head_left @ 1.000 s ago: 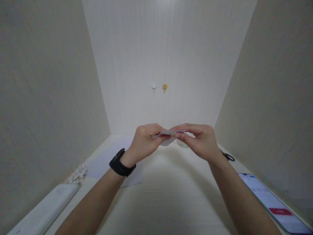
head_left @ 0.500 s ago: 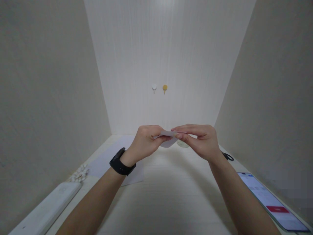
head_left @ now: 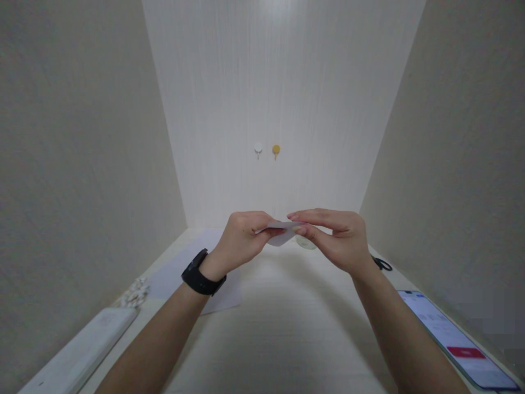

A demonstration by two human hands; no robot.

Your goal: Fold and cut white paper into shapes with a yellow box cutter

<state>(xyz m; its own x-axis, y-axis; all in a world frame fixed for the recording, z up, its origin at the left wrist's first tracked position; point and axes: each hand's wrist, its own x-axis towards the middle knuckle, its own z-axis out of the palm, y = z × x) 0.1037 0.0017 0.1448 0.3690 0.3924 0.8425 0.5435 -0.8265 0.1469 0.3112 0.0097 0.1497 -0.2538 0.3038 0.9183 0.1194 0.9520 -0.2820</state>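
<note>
Above the table, between both hands, is a small piece of white paper [head_left: 280, 239] that looks folded. My left hand [head_left: 245, 239], with a black watch [head_left: 202, 273] on the wrist, pinches its left part between thumb and fingers. At the paper's right end, my right hand [head_left: 341, 236] has its thumb below and its straight fingers above, closed lightly on the edge. Part of the paper is hidden by the fingers. A pale round object [head_left: 305, 243] lies behind the right thumb, mostly covered.
White paper sheets [head_left: 223, 300] lie under my left forearm. At the left edge are a white beaded item [head_left: 136, 294] and a long white case [head_left: 82, 347]. Black scissors handles [head_left: 384, 264] and a lit phone [head_left: 451, 334] lie right. Two hooks [head_left: 276, 149] hang on the back wall.
My right fingers have spread slightly apart at the paper's right end. Otherwise the hands and paper stay in nearly the same place; the view has shifted a little.
</note>
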